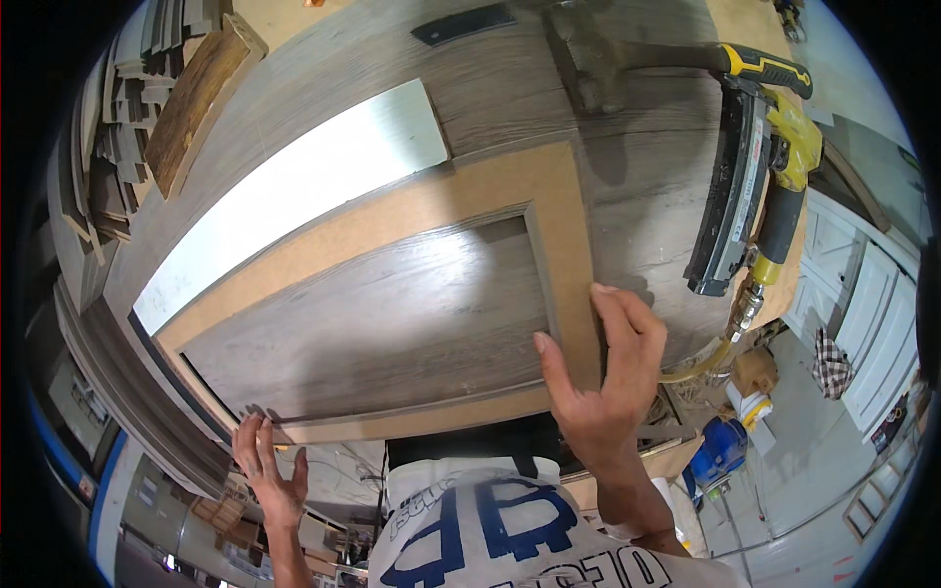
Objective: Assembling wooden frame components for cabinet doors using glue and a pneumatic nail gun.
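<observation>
A rectangular frame of bare tan board (421,196) lies in front of me, with a grey wood-grain surface (382,314) showing inside it. My right hand (613,392) spans the frame's right rail, thumb at the inner edge and curled fingers at the outer edge. At the near left corner, my left hand (267,470) rests its outstretched fingertips on the frame, its thumb apart from the board. Along the frame's far side lies a shiny white strip (314,186), partly against the far rail.
A hammer (676,59) lies at the far right, beside a yellow-and-black nail gun (755,186) with a hose attached. A dark flat strip (463,24) lies at the back. Wood offcuts (127,108) are piled far left. Long boards (137,382) stack at the left edge.
</observation>
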Available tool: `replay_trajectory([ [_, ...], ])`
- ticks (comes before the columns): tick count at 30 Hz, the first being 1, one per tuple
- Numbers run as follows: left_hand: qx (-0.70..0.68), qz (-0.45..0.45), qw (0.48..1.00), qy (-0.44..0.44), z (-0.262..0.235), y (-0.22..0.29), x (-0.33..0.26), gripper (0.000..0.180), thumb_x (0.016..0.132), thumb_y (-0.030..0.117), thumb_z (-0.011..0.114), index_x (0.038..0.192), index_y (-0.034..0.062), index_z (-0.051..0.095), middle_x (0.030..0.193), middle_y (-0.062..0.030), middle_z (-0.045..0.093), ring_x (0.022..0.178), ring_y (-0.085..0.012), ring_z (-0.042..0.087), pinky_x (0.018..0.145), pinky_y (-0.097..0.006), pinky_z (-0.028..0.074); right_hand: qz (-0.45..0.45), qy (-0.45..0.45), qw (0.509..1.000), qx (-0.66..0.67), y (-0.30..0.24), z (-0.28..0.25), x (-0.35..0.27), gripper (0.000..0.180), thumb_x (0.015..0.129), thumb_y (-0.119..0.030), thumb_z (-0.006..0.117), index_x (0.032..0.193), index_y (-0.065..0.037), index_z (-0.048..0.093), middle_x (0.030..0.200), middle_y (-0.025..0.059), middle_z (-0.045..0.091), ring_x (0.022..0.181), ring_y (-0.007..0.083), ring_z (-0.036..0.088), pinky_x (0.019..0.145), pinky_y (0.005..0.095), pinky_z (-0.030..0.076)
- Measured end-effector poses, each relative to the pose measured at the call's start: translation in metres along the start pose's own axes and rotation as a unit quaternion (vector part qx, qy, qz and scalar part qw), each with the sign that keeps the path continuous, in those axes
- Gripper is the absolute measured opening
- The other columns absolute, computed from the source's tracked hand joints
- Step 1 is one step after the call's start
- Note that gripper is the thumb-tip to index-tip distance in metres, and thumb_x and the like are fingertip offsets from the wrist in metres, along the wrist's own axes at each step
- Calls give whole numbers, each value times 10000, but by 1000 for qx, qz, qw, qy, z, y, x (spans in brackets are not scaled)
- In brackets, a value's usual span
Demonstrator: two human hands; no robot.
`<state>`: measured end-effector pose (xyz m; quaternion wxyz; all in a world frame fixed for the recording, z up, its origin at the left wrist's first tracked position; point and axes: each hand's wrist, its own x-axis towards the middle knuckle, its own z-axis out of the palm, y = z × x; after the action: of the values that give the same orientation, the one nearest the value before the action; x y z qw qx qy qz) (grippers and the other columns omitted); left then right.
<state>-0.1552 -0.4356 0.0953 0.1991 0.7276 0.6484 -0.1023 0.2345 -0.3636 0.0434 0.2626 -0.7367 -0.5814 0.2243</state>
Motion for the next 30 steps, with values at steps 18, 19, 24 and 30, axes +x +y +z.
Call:
replay_trajectory([
  [18, -145, 105, 961, 209, 24, 242, 221, 639, 778, 416, 774, 1319, 142, 573, 1517, -152, 322, 1448, -369, 187, 1116, -650, 4, 213, 50, 972, -89, 90, -112, 133, 463, 801, -207, 729, 1113, 98, 573, 983, 190, 665, 828, 235, 635, 768, 334, 493],
  [19, -145, 105, 962, 208, 24, 244, 222, 639, 778, 416, 774, 1319, 142, 573, 1517, -152, 322, 1448, -369, 187, 1116, -650, 4, 207, 55, 973, -80, 89, -114, 129, 469, 799, -207, 732, 1119, 95, 571, 980, 179, 665, 832, 219, 626, 770, 332, 491],
  [24, -146, 99, 964, 199, 24, 246, 224, 621, 803, 411, 749, 1324, 125, 568, 1506, -148, 352, 1446, -373, 197, 1124, -628, -19, 201, 43, 978, 15, 63, -111, 113, 536, 840, -320, 755, 1157, 71, 571, 1000, 119, 653, 890, 181, 588, 836, 305, 468],
  [30, -149, 94, 963, 204, 27, 244, 225, 607, 806, 407, 746, 1316, 123, 577, 1498, -153, 371, 1447, -369, 203, 1128, -617, -24, 291, -66, 927, 228, 62, -99, 107, 295, 823, -222, 787, 957, -14, 628, 723, 8, 607, 618, 75, 552, 590, 221, 449],
])
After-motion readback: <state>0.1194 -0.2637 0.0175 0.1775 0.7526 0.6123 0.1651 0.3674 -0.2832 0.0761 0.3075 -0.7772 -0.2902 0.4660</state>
